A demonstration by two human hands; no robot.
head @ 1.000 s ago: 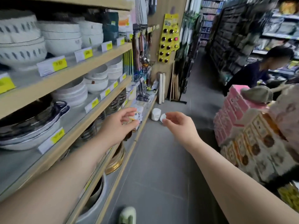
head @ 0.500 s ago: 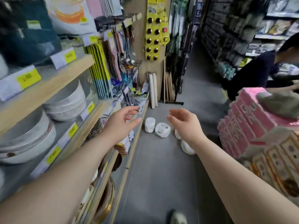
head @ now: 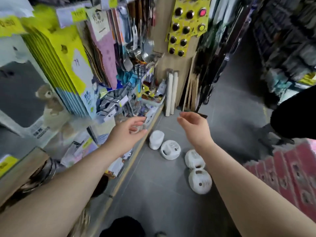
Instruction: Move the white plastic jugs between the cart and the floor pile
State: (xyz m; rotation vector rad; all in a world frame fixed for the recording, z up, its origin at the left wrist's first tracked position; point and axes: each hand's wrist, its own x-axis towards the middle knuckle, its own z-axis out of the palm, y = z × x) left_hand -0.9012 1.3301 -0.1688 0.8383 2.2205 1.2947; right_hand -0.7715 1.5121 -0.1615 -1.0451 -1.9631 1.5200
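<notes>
Both my arms reach forward over a shop aisle. My left hand [head: 127,132] hangs with loosely bent fingers beside the edge of the left shelf [head: 136,149], holding nothing. My right hand [head: 195,127] floats above the grey floor with relaxed, slightly curled fingers, empty too. Below and between the hands several white ceramic pots lie on the floor: an upright one [head: 156,139], a round one [head: 170,150], and two more [head: 200,183] under my right forearm.
Flat yellow packs [head: 56,65] and hanging kitchen utensils [head: 136,48] crowd the left shelving. A yellow card of knobs [head: 186,26] hangs on a wooden post. Pink boxes [head: 290,175] stand at the right, a person in dark clothes [head: 294,113] beyond them.
The view has moved forward along the aisle, past the bowl shelves. The white pots on the floor are now close below my hands. Both hands stay empty and loosely open.
</notes>
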